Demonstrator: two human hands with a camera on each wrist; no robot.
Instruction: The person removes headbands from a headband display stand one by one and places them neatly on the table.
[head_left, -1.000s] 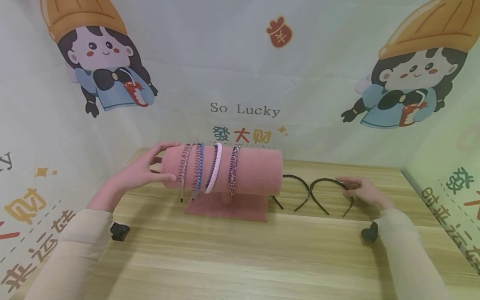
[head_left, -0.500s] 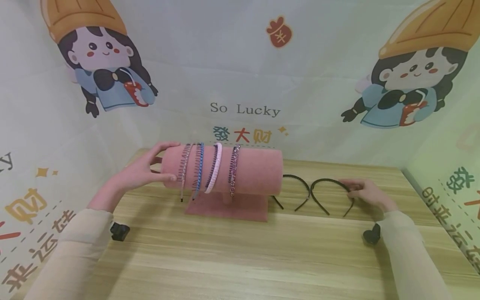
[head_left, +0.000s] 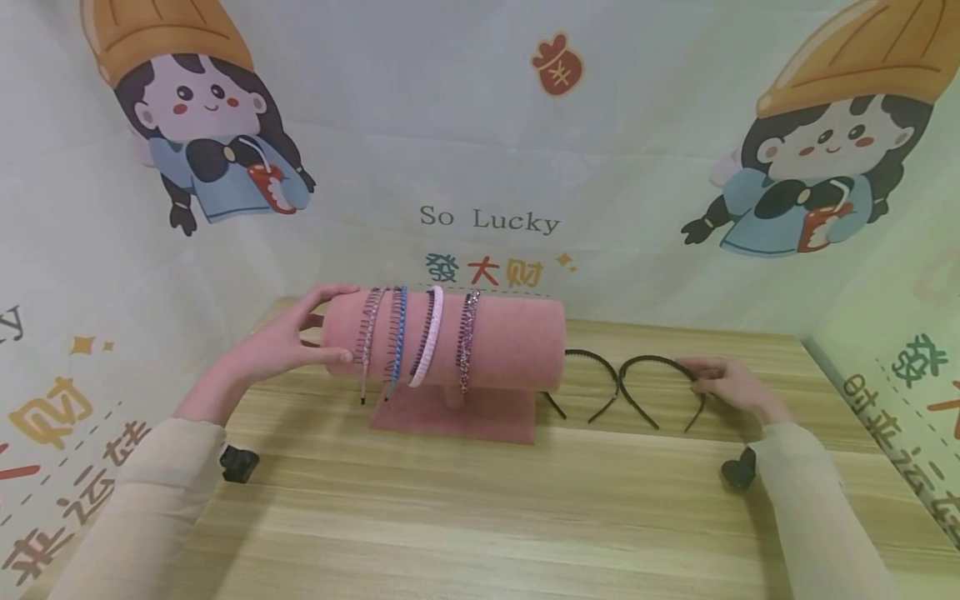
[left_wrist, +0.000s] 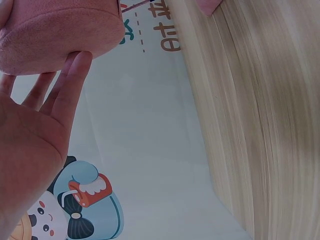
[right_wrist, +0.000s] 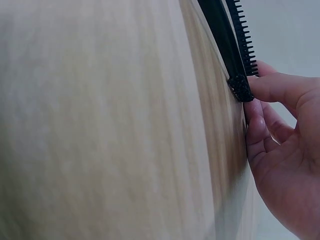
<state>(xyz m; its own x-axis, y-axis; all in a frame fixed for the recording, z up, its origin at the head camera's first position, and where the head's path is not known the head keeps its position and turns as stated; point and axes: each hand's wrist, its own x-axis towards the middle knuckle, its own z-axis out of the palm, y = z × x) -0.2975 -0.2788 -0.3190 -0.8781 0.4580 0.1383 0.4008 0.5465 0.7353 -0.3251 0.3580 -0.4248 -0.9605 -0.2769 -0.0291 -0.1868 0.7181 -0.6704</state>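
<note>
My left hand holds the left end of a pink velvet headband display stand, thumb in front and fingers behind. In the left wrist view, fingers lie against the round end of the roll. Several headbands hang on the roll: a sparkly pinkish one, a blue one, a pale pink braided one and a purple glittery one. At the right, my right hand pinches the side of a black toothed headband between thumb and fingers, low over the table.
Another black headband lies between the held one and the stand, partly hidden behind the roll. The wooden table runs back to a printed cloth backdrop, which also walls both sides. Dark wrist cameras stick out from both sleeves.
My right hand has shifted slightly to the right along the black headband, its fingers now at the band's outer side. My left hand and the stand have stayed put.
</note>
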